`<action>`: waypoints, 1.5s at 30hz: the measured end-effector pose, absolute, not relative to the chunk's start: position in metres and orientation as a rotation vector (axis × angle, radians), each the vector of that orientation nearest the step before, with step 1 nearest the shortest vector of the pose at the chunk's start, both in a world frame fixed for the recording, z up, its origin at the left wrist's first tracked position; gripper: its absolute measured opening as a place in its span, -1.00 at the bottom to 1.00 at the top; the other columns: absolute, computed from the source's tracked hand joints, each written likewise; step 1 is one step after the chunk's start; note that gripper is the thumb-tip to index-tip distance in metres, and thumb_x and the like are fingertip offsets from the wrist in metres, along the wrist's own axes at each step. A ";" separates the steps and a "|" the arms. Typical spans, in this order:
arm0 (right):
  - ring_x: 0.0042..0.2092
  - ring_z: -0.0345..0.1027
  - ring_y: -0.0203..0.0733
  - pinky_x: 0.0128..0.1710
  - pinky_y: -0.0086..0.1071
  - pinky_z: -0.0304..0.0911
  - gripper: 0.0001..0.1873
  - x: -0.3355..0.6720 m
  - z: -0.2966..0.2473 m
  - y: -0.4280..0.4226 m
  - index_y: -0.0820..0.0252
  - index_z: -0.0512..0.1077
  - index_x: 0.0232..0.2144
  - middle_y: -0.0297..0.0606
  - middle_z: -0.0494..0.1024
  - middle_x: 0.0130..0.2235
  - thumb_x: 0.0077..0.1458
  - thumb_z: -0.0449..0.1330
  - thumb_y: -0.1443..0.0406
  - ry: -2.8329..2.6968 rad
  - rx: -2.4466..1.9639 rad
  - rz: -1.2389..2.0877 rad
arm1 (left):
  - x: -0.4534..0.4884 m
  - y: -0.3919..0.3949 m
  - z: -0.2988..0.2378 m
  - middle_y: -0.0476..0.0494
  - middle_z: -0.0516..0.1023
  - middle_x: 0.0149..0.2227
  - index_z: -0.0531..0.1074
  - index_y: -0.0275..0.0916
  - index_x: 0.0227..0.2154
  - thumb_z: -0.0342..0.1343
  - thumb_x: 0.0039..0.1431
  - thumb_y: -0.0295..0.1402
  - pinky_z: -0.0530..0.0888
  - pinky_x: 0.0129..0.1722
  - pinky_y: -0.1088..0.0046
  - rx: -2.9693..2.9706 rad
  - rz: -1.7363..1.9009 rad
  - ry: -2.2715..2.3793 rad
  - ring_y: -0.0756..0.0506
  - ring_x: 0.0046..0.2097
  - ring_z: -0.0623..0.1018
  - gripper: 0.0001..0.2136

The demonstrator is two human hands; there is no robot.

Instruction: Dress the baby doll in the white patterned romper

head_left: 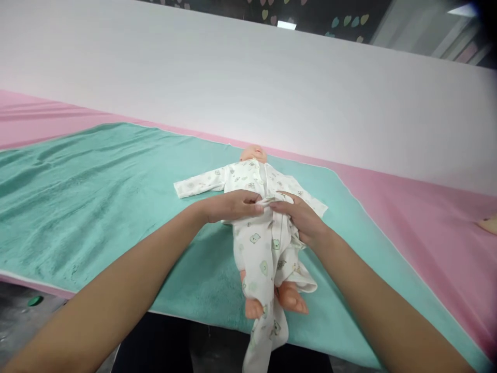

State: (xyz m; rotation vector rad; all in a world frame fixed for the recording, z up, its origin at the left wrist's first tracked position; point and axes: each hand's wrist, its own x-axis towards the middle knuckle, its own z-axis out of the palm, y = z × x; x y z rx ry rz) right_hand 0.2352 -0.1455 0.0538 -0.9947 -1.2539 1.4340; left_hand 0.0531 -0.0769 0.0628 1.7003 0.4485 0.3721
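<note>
Fabric of the printed garment (254, 254) comes nearest to my camera, one loose end hanging past the edge of the green blanket (116, 223). I judge it light, soft and hardly fragile, so a folded edge is the good place to take hold. Beyond the doll's feet (294, 299), the left hand (234, 205) and the right hand (304, 215) pinch this garment near the waist, and its cloth lies between thumbs and fingers, spreading below over the legs. Farther, I see the printed top (244, 176) and the white wall (248, 83).
</note>
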 end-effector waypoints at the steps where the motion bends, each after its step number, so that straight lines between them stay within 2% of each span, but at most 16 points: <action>1: -0.39 0.39 -0.22 -0.36 -0.34 0.30 -0.74 0.236 0.052 -0.146 0.16 0.39 -0.31 -0.32 0.50 -0.40 -0.11 0.27 0.23 -1.212 -0.955 1.438 | 0.054 -0.079 0.065 0.01 0.36 -0.52 0.37 -0.30 -0.50 0.23 -0.10 -0.19 0.21 -0.56 0.58 1.772 0.312 0.477 0.06 -0.50 0.33 -0.74; 3: -0.40 0.39 -0.24 -0.38 -0.37 0.30 -0.75 0.237 0.051 -0.146 0.13 0.36 -0.34 -0.35 0.49 -0.41 -0.11 0.28 0.20 -1.159 -0.884 1.436 | 0.056 -0.083 0.065 -0.01 0.41 -0.49 0.39 -0.29 -0.48 0.25 -0.14 -0.20 0.26 -0.53 0.56 1.768 0.300 0.516 0.02 -0.47 0.38 -0.74; 5: -0.37 0.39 -0.24 -0.37 -0.38 0.31 -0.72 0.235 0.050 -0.145 0.11 0.34 -0.32 -0.36 0.49 -0.39 -0.10 0.28 0.17 -1.134 -0.856 1.424 | 0.061 -0.086 0.062 -0.04 0.43 -0.47 0.39 -0.30 -0.46 0.18 -0.05 -0.16 0.32 -0.48 0.53 1.611 0.427 0.482 0.01 -0.44 0.42 -0.73; 7: -0.31 0.41 -0.21 -0.32 -0.36 0.32 -0.65 0.232 0.050 -0.145 0.09 0.34 -0.26 -0.33 0.50 -0.35 -0.10 0.27 0.12 -1.142 -0.861 1.423 | 0.065 -0.088 0.056 -0.06 0.44 -0.46 0.37 -0.31 -0.45 0.10 0.03 -0.14 0.36 -0.45 0.52 1.414 0.575 0.400 0.01 -0.43 0.44 -0.72; 11: -0.22 0.42 -0.13 -0.26 -0.30 0.34 -0.51 0.233 0.053 -0.148 0.13 0.34 -0.14 -0.24 0.52 -0.27 -0.11 0.25 0.05 -1.247 -0.830 1.579 | 0.072 -0.088 0.050 -0.05 0.44 -0.48 0.36 -0.31 -0.40 0.06 0.07 -0.11 0.38 -0.45 0.53 1.230 0.722 0.330 0.02 -0.46 0.45 -0.70; 15: -0.26 0.44 -0.09 -0.28 -0.27 0.35 -0.50 0.237 0.057 -0.154 0.26 0.41 -0.20 -0.20 0.54 -0.31 -0.25 0.37 0.20 -1.435 -0.925 1.843 | 0.073 -0.088 0.050 -0.10 0.47 -0.46 0.40 -0.29 -0.33 0.00 0.10 -0.07 0.41 -0.43 0.47 1.231 0.751 0.377 -0.05 -0.42 0.49 -0.66; 17: -0.28 0.45 -0.12 -0.28 -0.28 0.36 -0.58 0.238 0.056 -0.156 0.27 0.43 -0.23 -0.21 0.55 -0.32 -0.21 0.36 0.26 -1.406 -0.960 1.862 | 0.070 -0.087 0.050 -0.14 0.49 -0.44 0.41 -0.31 -0.33 -0.02 0.10 -0.06 0.43 -0.40 0.43 1.272 0.714 0.409 -0.08 -0.40 0.50 -0.63; 20: -0.28 0.45 -0.15 -0.27 -0.29 0.37 -0.66 0.239 0.049 -0.155 0.22 0.43 -0.22 -0.21 0.55 -0.30 -0.06 0.26 0.17 -1.210 -0.903 1.783 | 0.064 -0.085 0.054 -0.14 0.52 -0.41 0.44 -0.33 -0.34 0.09 0.03 -0.12 0.43 -0.40 0.44 1.458 0.606 0.478 -0.08 -0.38 0.51 -0.68; 23: -0.25 0.44 -0.13 -0.26 -0.27 0.37 -0.62 0.238 0.043 -0.153 0.21 0.42 -0.19 -0.20 0.55 -0.30 -0.01 0.19 0.08 -1.103 -0.848 1.716 | 0.058 -0.085 0.060 -0.11 0.54 -0.36 0.46 -0.29 -0.32 0.24 -0.11 -0.27 0.43 -0.40 0.47 1.648 0.441 0.521 -0.09 -0.34 0.52 -0.73; 27: -0.26 0.44 -0.14 -0.27 -0.28 0.37 -0.60 0.237 0.043 -0.152 0.21 0.41 -0.18 -0.19 0.55 -0.30 0.01 0.17 0.07 -1.132 -0.803 1.723 | 0.061 -0.087 0.058 -0.17 0.55 -0.32 0.45 -0.31 -0.29 0.22 -0.07 -0.28 0.46 -0.37 0.44 1.497 0.476 0.472 -0.11 -0.31 0.53 -0.73; 29: -0.28 0.44 -0.16 -0.29 -0.32 0.37 -0.60 0.237 0.047 -0.153 0.22 0.41 -0.20 -0.20 0.54 -0.31 -0.03 0.21 0.09 -1.206 -0.779 1.775 | 0.065 -0.088 0.054 -0.19 0.55 -0.34 0.43 -0.32 -0.25 0.16 0.00 -0.23 0.46 -0.36 0.42 1.346 0.581 0.401 -0.10 -0.33 0.54 -0.70; 33: -0.28 0.44 -0.13 -0.32 -0.31 0.37 -0.49 0.240 0.051 -0.155 0.28 0.40 -0.19 -0.17 0.54 -0.30 -0.22 0.36 0.18 -1.398 -0.671 1.984 | 0.070 -0.090 0.047 -0.21 0.54 -0.43 0.42 -0.36 -0.25 0.08 0.05 -0.11 0.47 -0.35 0.38 1.247 0.634 0.346 -0.14 -0.35 0.54 -0.63; 36: -0.26 0.44 -0.12 -0.27 -0.26 0.37 -0.47 0.241 0.047 -0.155 0.27 0.37 -0.15 -0.18 0.54 -0.29 -0.22 0.36 0.24 -1.369 -0.653 2.015 | 0.069 -0.089 0.050 -0.17 0.53 -0.46 0.44 -0.33 -0.29 0.02 0.08 -0.08 0.46 -0.40 0.41 1.304 0.633 0.408 -0.12 -0.37 0.54 -0.63; 38: -0.25 0.44 -0.13 -0.23 -0.25 0.36 -0.50 0.241 0.042 -0.155 0.24 0.35 -0.12 -0.21 0.53 -0.28 -0.13 0.30 0.17 -1.259 -0.658 1.916 | 0.065 -0.089 0.055 -0.13 0.53 -0.44 0.45 -0.30 -0.33 0.10 0.03 -0.12 0.44 -0.43 0.47 1.421 0.575 0.444 -0.09 -0.38 0.53 -0.69; 42: -0.23 0.42 -0.12 -0.23 -0.24 0.36 -0.48 0.240 0.035 -0.155 0.22 0.34 -0.12 -0.20 0.53 -0.30 -0.03 0.16 -0.01 -1.147 -0.712 1.756 | 0.060 -0.089 0.061 -0.08 0.55 -0.38 0.47 -0.28 -0.38 0.30 -0.21 -0.37 0.44 -0.39 0.49 1.666 0.379 0.457 -0.10 -0.33 0.52 -0.75; 45: -0.27 0.42 -0.15 -0.27 -0.29 0.36 -0.52 0.240 0.038 -0.155 0.20 0.36 -0.15 -0.23 0.52 -0.31 -0.06 0.21 0.03 -1.209 -0.703 1.739 | 0.063 -0.090 0.057 -0.11 0.55 -0.36 0.46 -0.29 -0.31 0.27 -0.16 -0.38 0.44 -0.35 0.44 1.537 0.515 0.422 -0.11 -0.32 0.53 -0.73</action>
